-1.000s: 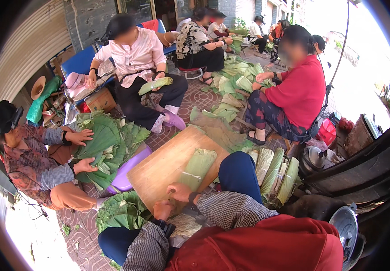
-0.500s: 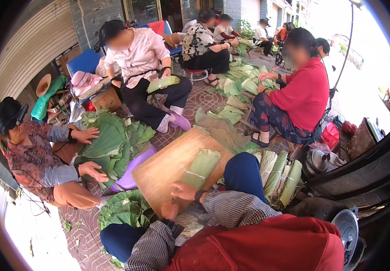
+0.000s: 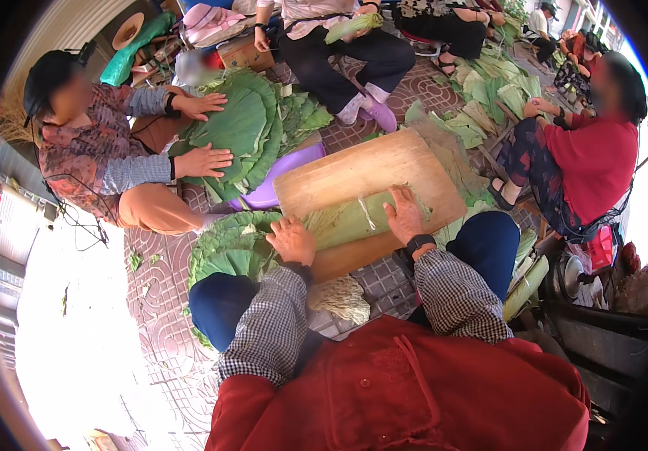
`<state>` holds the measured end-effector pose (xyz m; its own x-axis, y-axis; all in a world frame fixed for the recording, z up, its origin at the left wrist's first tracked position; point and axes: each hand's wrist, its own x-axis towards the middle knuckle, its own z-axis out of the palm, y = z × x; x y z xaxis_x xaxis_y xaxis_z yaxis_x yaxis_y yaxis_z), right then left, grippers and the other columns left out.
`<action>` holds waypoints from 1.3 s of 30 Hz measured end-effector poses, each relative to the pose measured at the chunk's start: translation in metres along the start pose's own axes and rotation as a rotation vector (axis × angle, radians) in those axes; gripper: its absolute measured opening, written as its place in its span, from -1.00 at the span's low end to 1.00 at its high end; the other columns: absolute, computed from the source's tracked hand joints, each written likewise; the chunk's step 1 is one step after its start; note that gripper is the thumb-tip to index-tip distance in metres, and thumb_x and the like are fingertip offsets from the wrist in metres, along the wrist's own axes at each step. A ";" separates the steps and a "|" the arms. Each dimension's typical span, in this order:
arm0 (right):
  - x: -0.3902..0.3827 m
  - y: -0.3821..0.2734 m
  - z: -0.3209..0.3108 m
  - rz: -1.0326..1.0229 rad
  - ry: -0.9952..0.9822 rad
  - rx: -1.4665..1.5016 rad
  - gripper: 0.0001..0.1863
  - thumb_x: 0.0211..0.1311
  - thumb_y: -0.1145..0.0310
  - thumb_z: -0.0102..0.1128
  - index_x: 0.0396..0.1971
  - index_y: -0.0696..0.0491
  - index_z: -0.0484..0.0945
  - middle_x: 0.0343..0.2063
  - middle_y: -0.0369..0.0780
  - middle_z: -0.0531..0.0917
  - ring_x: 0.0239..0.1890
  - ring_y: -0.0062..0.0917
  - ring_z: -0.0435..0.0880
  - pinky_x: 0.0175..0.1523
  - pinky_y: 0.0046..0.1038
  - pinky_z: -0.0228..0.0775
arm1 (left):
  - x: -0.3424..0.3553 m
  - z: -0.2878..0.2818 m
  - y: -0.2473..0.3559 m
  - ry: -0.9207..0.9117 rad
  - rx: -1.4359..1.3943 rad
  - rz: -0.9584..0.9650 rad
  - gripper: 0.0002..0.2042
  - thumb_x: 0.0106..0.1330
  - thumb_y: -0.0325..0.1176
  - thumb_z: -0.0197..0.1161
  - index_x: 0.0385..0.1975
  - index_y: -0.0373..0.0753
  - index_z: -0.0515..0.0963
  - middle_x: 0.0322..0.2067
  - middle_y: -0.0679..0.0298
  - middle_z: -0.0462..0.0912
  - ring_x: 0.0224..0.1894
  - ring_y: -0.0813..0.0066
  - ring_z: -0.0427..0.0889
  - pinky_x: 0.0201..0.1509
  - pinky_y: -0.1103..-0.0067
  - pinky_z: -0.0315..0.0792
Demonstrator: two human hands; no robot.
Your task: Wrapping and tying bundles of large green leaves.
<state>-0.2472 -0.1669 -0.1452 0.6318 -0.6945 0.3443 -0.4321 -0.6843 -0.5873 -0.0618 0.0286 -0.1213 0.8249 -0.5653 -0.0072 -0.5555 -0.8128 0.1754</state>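
A flattened roll of pale green leaves (image 3: 335,225), tied round its middle with white string (image 3: 367,213), lies across a wooden board (image 3: 369,167) in front of my knees. My left hand (image 3: 292,241) rests at the roll's left end, fingers stretched and spread. Across the right end lies my right hand (image 3: 405,215), its fingers extended and apart on the leaves. Below the board hangs a hank of pale twine (image 3: 340,298) between my knees. Large green leaves (image 3: 226,248) are piled beside my left knee.
A co-worker at left presses both hands on stacked round leaves (image 3: 237,128) over a purple basin (image 3: 288,174). Tied leaf bundles (image 3: 527,286) lie by my right knee. Loose leaves (image 3: 493,90) cover the ground at far right, near other seated people.
The roll has turned from pointing away to lying crosswise. My hands, close together before, have moved apart to its two ends. The view has tilted down.
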 end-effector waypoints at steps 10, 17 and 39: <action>-0.019 0.014 0.024 0.000 -0.216 -0.293 -0.28 0.35 -0.02 0.03 0.36 0.12 0.23 0.42 -0.08 0.18 0.50 -0.06 -0.05 0.51 0.09 -0.33 | -0.016 0.049 0.018 0.122 -0.063 0.417 -0.20 0.29 0.14 0.16 0.34 -0.40 0.21 0.37 -0.12 0.18 0.47 -0.05 0.05 0.46 -0.05 -0.08; -0.017 0.012 0.023 0.062 -0.297 -0.334 -0.24 0.36 -0.09 -0.02 0.39 0.12 0.20 0.44 -0.09 0.14 0.51 -0.04 -0.09 0.50 0.15 -0.40 | -0.010 0.048 0.021 0.074 -0.018 0.435 -0.16 0.31 0.24 0.07 0.35 -0.40 0.20 0.37 -0.13 0.19 0.44 -0.09 0.11 0.43 -0.07 -0.03; 0.045 0.045 -0.048 -0.040 -0.426 -0.117 -0.26 0.32 0.02 0.10 0.36 0.14 0.21 0.42 -0.06 0.17 0.50 -0.09 -0.01 0.51 -0.04 -0.13 | 0.023 -0.016 0.040 -0.317 -0.150 0.510 -0.05 0.29 0.25 0.09 0.47 -0.34 -0.07 0.49 -0.14 -0.17 0.55 -0.07 -0.31 0.51 -0.04 -0.47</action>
<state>-0.2696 -0.2395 -0.1208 0.8477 -0.5302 0.0178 -0.4565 -0.7462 -0.4846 -0.0630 -0.0146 -0.0987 0.3749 -0.9106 -0.1738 -0.8318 -0.4132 0.3706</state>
